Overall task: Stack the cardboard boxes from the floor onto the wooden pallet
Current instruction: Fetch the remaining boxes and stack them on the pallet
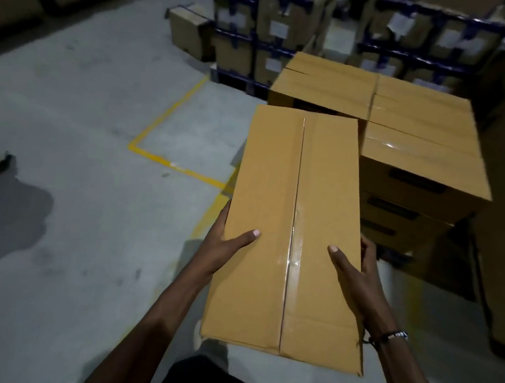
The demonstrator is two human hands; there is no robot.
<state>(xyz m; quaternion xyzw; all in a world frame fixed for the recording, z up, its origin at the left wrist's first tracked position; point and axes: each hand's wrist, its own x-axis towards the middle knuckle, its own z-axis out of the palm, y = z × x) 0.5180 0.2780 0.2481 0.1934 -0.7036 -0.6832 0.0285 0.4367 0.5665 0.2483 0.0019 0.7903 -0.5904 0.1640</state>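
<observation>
Carrying a long taped cardboard box (294, 227) clear of the floor, left hand (223, 247) and right hand (351, 273) clamped on opposite long sides, thumbs flat on top, fingers curled out of sight beneath. Ahead of the fingertips, a stack of matching boxes (412, 139); wooden pallet beneath not visible. Best kept level, set down flush beside the top layer, fingers slid out last to avoid pinching.

Long cardboard box (294, 227) held off the floor (78, 142), taped seam up. Left hand (224, 244) grips its left edge, right hand (352, 270) its right edge, thumbs on top. Stacked boxes (418, 140) just beyond its far end. Blue-strapped cartons (281, 26) behind. Yellow floor line (166, 113) left.
</observation>
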